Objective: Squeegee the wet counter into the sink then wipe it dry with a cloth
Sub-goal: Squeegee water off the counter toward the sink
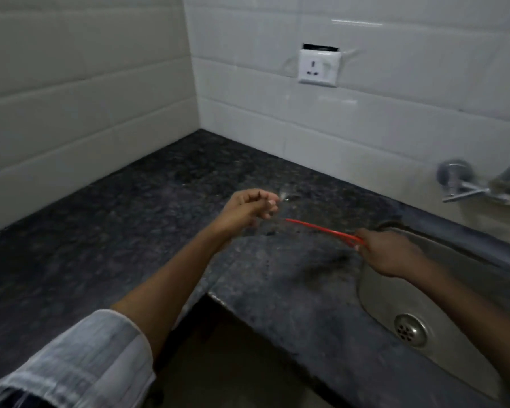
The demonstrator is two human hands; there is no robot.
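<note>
Right hand (390, 251): fingers curled round the handle of a red squeegee (321, 231), blade reaching left over the dark counter (115, 231), likely placed to draw water toward the sink (424, 290) at right. Left hand (249, 209): fingers loosely curled, holding nothing, raised clear. Cloth: not in view.

Both arms reach forward from the bottom of the frame. The left hand (249, 209) sits near the center, raised, its fingers loosely curled with the fingertips drawn together, holding nothing visible. Its forearm is bare, with a rolled-up sleeve (71, 363) at lower left. The right hand (387, 251), right of center, grips a thin red handle (321, 231).
</note>
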